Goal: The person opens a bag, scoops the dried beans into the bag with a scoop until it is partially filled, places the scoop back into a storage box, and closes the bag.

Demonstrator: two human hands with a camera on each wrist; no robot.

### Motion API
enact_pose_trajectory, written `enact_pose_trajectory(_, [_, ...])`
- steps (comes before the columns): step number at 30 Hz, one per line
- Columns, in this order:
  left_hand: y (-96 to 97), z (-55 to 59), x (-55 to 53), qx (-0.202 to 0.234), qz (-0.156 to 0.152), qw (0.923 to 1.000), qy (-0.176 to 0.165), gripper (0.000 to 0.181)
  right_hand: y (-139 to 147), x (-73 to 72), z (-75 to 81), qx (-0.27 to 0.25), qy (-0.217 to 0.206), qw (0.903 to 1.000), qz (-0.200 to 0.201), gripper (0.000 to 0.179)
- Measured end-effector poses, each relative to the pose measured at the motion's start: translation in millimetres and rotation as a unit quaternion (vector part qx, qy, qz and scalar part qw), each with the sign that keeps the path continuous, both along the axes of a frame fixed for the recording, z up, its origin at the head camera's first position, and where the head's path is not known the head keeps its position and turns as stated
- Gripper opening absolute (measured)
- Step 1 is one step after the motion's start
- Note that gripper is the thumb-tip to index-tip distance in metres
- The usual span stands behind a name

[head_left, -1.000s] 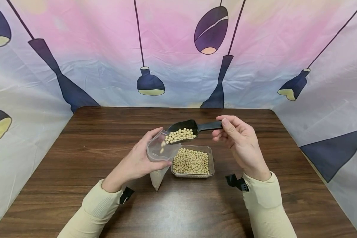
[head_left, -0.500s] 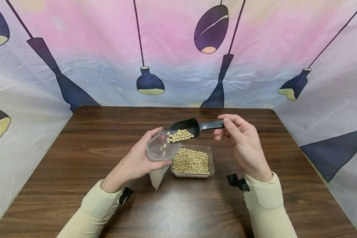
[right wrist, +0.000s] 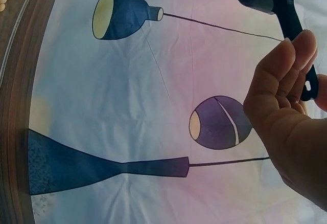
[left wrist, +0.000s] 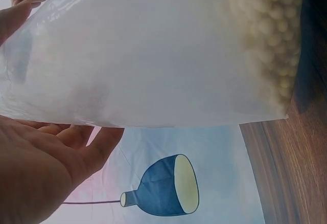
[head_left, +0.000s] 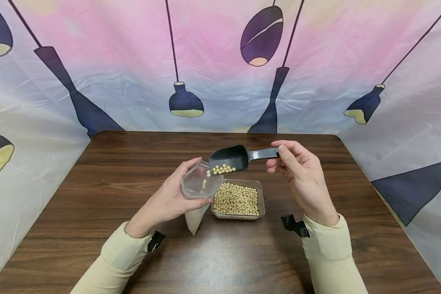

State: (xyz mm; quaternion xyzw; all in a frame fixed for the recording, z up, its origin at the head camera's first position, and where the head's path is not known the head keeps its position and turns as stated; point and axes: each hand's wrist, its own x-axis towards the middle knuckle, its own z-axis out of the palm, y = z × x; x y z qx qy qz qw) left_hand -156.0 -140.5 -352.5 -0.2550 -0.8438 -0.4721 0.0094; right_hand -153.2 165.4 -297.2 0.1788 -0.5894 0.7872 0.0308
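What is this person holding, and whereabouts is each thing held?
The left grip holds the bag around its upper part, near the open top. The right grip pinches the scoop by the end of its handle.

I see both arms (head_left: 328, 257) reach forward.
Left hand (head_left: 169, 200) curves, thumb spread from fingers; right hand (head_left: 304, 179) pinches between thumb and fingers.

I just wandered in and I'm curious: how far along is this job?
Done: beans already lie in the bottom of the bag. In hand: the left hand holds the bag's mouth open while the right hand tips the scoop and beans drop in. To go: a small cluster in the scoop; the tray holds many more, whether needed is unclear.
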Motion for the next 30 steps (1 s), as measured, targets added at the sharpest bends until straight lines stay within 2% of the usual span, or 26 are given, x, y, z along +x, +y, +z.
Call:
enact_pose_trajectory(10, [0.6, 0.1, 0.2, -0.007, 0.009, 0.9999, -0.002, 0.092, 0.8, 0.7, 0.1, -0.005, 0.015, 0.9999, -0.005, 0.026])
enact_pose_trajectory(22, [-0.4, 0.9, 1.2, -0.006, 0.011, 0.9999, -0.002, 0.091, 0.4, 2.7, 2.9, 0.014, 0.018, 0.9996, -0.015, 0.026])
enact_pose_trajectory(25, [-2.4, 2.5, 1.4, -0.004, 0.015, 0.9999, -0.002, 0.092, -1.6, 5.1, 7.6, 0.029, 0.018, 0.9987, -0.039, 0.028])
enact_pose_trajectory(30, [-4.2, 6.4, 0.1, -0.007, 0.018, 0.9998, -0.001, 0.092, 2.4, 15.1, 14.1, 0.057, 0.041, 0.9911, -0.113, 0.03])
